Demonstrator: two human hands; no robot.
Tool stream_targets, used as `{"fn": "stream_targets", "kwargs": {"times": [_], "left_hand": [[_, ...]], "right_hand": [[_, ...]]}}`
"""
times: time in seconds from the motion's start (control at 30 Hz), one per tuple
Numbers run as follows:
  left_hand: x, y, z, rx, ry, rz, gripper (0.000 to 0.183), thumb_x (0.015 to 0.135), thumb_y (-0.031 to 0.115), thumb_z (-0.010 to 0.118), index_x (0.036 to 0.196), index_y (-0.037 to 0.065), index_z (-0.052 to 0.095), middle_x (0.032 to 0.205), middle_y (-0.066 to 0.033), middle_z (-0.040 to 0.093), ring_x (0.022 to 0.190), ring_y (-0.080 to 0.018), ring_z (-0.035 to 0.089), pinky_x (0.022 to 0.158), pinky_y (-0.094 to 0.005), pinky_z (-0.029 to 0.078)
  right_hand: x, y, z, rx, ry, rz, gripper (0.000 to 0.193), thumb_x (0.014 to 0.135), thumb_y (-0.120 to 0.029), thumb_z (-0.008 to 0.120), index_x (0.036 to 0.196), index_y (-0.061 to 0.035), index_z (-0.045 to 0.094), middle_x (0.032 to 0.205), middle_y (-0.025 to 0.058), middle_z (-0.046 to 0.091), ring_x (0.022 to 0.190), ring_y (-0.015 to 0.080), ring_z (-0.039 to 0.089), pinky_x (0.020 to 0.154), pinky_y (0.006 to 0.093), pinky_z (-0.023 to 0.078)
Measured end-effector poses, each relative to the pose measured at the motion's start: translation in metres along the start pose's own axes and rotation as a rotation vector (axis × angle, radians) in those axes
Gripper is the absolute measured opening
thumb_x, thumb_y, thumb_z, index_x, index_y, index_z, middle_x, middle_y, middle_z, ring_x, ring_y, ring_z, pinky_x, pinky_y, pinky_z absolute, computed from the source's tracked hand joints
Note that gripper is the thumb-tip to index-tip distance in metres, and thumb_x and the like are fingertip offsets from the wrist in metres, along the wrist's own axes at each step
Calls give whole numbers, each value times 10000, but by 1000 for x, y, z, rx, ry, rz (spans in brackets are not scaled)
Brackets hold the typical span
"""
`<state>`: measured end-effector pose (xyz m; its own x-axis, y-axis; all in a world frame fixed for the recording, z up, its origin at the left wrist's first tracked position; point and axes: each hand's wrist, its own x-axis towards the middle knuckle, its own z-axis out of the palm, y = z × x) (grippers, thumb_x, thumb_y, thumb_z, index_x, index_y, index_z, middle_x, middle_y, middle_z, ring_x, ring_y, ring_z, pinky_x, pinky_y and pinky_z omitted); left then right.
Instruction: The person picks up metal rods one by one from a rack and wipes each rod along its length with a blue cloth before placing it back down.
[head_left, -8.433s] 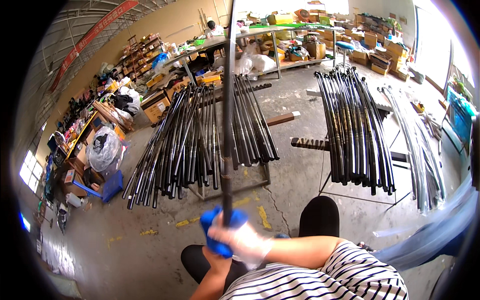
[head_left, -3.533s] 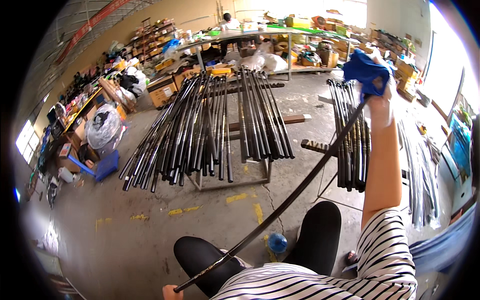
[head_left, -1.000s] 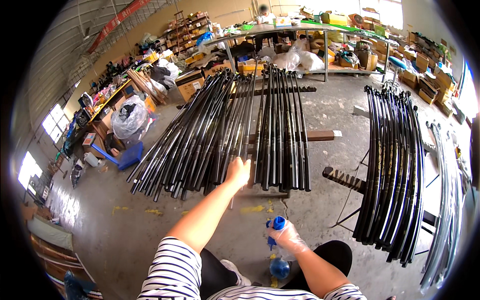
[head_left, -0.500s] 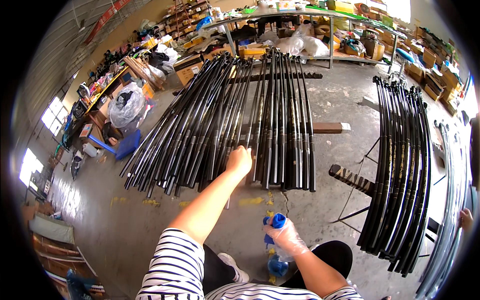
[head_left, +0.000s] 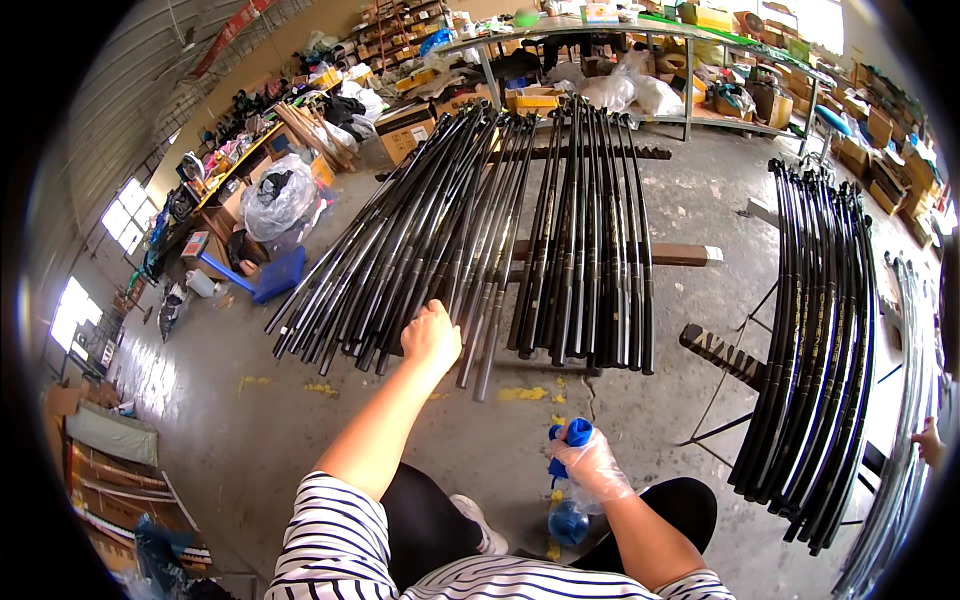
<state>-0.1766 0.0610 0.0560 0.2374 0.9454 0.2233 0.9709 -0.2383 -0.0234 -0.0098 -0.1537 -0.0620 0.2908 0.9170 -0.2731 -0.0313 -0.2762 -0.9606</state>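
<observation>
Long black fishing rods (head_left: 584,260) lie side by side in a wide fanned row in front of me, resting on low crossbars. My left hand (head_left: 432,340) is bare and closed at the near ends of the left part of the row, its fingers curled over a rod; the grip's underside is hidden. To its right, a few rod ends stick out nearer to me, beside a gap in the row. My right hand (head_left: 592,465), in a clear plastic glove, is closed round a bunched blue cloth (head_left: 577,433) near my right knee. Below it shows a round blue object (head_left: 568,522).
A second rack of black rods (head_left: 805,340) stands at the right, with a wrapped support bar (head_left: 722,356). Grey rods (head_left: 890,470) lie beyond, where another person's hand (head_left: 928,442) shows. A long table (head_left: 560,35), cartons (head_left: 405,130) and a blue trolley (head_left: 278,275) stand farther off.
My left hand has moved left and slightly nearer along the row. Rod ends now lie exposed to its right. My right hand keeps its hold on the blue cloth. The view has shifted slightly.
</observation>
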Motion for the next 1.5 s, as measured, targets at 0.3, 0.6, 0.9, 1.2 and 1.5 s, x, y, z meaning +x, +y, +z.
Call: {"fn": "stream_targets", "kwargs": {"times": [0.3,0.6,0.9,1.2,1.5], "left_hand": [[38,-23,-16,-1586,-517,-414,244,890,261,529,711,125,436,441,49,312,307,-68,267,292,-235,194],[38,-60,4,-387,-68,-56,271,867,249,554,773,-1,510,611,-122,552,450,-178,527,404,-339,416],[23,-85,-20,-121,208,-191,384,792,394,626,906,27,608,934,-169,601,847,-297,596,736,-401,494],[46,-143,12,-38,-51,-263,348,807,298,615,978,-1,565,1005,-199,600,965,-332,582,812,-412,483],[45,-140,7,-345,80,-149,453,860,387,502,859,-61,571,905,-272,598,913,-400,568,815,-433,448]], "right_hand": [[-1,-1,-1,-30,66,34,190,690,-171,670,820,-64,583,710,28,603,634,136,565,609,298,475],[-18,-32,-5,11,49,115,171,692,-130,671,817,-62,577,694,20,585,619,114,552,585,291,469],[-8,-7,-2,-39,93,62,135,697,-137,663,780,-64,586,657,14,575,576,116,535,551,293,457],[-6,-12,3,-93,76,53,155,710,-173,653,786,-50,596,682,46,601,606,138,569,579,310,473],[-1,-5,6,-163,67,36,174,715,-184,652,806,-45,604,710,57,616,644,154,580,620,309,478]]}}
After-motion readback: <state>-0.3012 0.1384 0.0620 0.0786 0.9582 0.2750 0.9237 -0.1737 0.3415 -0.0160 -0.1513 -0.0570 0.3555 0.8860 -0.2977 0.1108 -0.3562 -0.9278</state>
